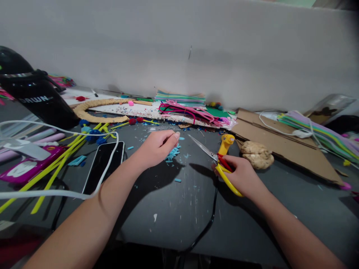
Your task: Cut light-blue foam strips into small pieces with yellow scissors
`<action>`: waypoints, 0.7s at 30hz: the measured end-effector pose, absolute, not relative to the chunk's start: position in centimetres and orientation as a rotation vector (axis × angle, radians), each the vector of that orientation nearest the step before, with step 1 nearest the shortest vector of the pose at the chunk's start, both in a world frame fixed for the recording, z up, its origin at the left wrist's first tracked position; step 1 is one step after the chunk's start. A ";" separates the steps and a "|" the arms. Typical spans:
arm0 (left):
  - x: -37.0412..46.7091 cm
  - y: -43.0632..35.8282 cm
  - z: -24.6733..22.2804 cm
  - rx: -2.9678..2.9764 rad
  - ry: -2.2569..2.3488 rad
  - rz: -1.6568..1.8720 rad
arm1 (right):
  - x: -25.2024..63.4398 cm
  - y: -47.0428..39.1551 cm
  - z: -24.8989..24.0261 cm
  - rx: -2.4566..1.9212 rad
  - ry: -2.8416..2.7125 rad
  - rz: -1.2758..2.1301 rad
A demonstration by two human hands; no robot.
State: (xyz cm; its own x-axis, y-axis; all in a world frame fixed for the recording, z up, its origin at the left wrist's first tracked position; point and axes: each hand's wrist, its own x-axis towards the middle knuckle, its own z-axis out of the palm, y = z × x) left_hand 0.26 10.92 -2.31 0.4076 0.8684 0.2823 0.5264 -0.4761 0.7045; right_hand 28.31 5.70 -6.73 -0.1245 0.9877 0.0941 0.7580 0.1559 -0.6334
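My left hand (159, 147) is closed, thumb against fingers, above a small heap of cut light-blue foam bits (173, 154) on the grey table. Whatever it may hold is hidden. To its right, my right hand (241, 173) grips scissors (206, 150) with red and yellow handles. Their blades are together and point toward the left hand. Just behind the scissors stands a yellow glue gun (226, 144), with a black cord (214, 203) running to the table's front edge. A pale, lumpy brown object (256, 154) rests right of the glue gun.
At left are a black bottle (36, 89), a phone (103, 164), yellow strips (61, 166), a magenta and white tool (30, 164) and a white cable (112, 149). Cardboard (286, 145) and foam sheets (322, 134) lie right. Pink pipe cleaners (190, 112) lie by the back wall.
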 end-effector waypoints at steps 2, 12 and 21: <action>-0.1 11.5 -2.4 2.205 1.243 0.821 | 28.3 5.7 -6.7 -1.657 -1.933 0.594; -1.7 13.0 -3.9 2.147 1.639 0.551 | 28.1 5.6 -6.5 -1.649 -1.926 0.574; -0.1 10.4 -2.3 2.188 0.874 0.166 | 28.1 5.6 -6.4 -1.626 -1.937 0.571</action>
State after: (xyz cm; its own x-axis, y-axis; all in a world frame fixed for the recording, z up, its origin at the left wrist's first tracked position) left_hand -0.08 10.36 -2.26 0.7572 0.6359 -0.1490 0.5373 -0.4768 0.6957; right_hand 28.06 5.62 -6.38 -0.1241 0.9832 0.1337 0.7534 0.1811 -0.6321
